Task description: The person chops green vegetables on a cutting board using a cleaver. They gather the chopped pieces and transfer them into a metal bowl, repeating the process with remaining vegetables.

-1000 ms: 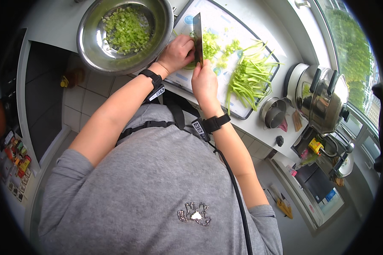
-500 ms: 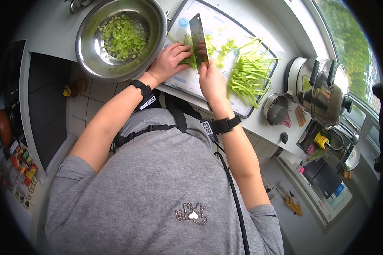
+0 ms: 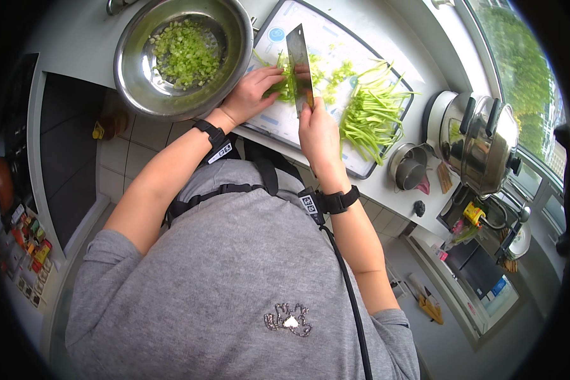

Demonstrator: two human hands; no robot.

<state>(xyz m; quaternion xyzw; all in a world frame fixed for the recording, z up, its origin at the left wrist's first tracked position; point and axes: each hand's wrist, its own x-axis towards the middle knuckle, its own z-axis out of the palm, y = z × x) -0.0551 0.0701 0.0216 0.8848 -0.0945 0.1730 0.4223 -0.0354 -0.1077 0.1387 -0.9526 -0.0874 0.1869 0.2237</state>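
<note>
A wide window [image 3: 519, 69] with leafy trees outside lights a smooth white desk [image 3: 76, 57] bearing a flat white chopping board with a dark rim [image 3: 282, 126]. On the board, a bunch of thin green stems [image 3: 286, 83] lies right at the fingers of the left hand [image 3: 250, 95], the nearer hand; they are bent over it, but whether they grip, I cannot tell. The right hand [image 3: 320, 130] has its fingers closed round a broad, flat metal cleaver [image 3: 301, 66], its long axis running near to far, just right of the bunch. Farther right lies a loose pile of slender, pale-green stems [image 3: 370, 117]. At left, a shiny round steel bowl [image 3: 133, 69] holds finely diced green pieces [image 3: 187, 54].
</note>
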